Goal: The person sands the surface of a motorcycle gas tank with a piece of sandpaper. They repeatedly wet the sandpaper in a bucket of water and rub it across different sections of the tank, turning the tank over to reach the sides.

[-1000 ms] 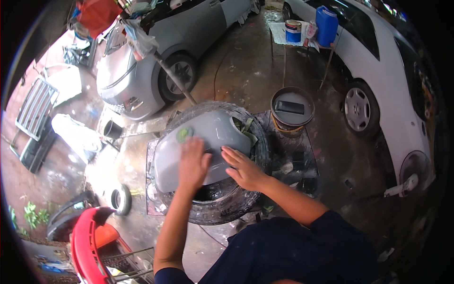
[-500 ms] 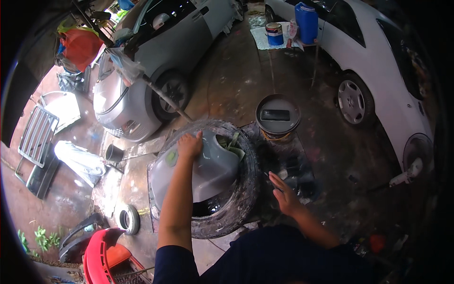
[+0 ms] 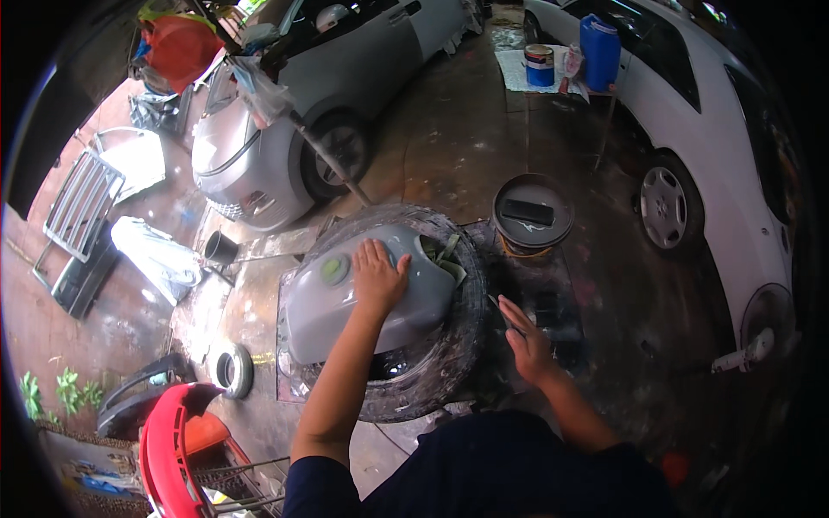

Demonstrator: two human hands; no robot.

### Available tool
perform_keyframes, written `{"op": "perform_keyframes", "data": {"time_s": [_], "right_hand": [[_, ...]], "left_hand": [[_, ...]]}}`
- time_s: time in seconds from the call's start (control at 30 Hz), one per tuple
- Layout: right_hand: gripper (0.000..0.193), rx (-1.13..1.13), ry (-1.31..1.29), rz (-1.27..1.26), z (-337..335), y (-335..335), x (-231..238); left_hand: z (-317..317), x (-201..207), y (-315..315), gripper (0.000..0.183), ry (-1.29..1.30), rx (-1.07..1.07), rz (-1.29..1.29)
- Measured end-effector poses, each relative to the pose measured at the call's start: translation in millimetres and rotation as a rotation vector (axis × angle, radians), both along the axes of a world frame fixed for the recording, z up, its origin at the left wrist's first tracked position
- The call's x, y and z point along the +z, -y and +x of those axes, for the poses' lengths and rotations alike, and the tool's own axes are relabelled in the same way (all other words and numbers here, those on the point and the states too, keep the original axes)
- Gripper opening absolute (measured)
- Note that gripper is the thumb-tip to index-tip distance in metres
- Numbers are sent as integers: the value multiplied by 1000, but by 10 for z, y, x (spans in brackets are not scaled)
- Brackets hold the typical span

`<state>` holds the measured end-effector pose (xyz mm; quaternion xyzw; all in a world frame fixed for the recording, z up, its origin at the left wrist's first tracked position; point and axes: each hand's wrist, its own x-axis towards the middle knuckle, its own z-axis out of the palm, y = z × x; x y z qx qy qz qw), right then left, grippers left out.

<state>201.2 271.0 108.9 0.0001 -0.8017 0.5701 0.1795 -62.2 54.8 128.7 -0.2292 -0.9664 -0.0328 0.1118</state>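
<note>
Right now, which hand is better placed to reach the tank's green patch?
Likely the left hand: it lies on the tank beside the patch; the right hand is apart, right of the tyre.

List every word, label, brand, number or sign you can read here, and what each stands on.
None can be read.
Blue can: label too small and blurred.
Tyre under the grey shell: any sidewall marking too blurred to read.
</note>
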Motion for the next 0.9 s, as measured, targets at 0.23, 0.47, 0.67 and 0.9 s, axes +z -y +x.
{"op": "perform_keyframes", "data": {"time_s": [0.23,0.47,0.67,0.9], "right_hand": [[48,81,-64,17,-112,197,-19],[48,112,-35,26,-76,347,-69],[48,138,-47,46,-86,443,-47],[49,142,-65,38,-101,491,25]], "left_hand": [[560,36,85,78,-103,-65,52],[1023,11,222,80,-92,-134,101],[1118,9,401,78,-96,-142,76],[340,41,165,75,-46,-144,174]]}}
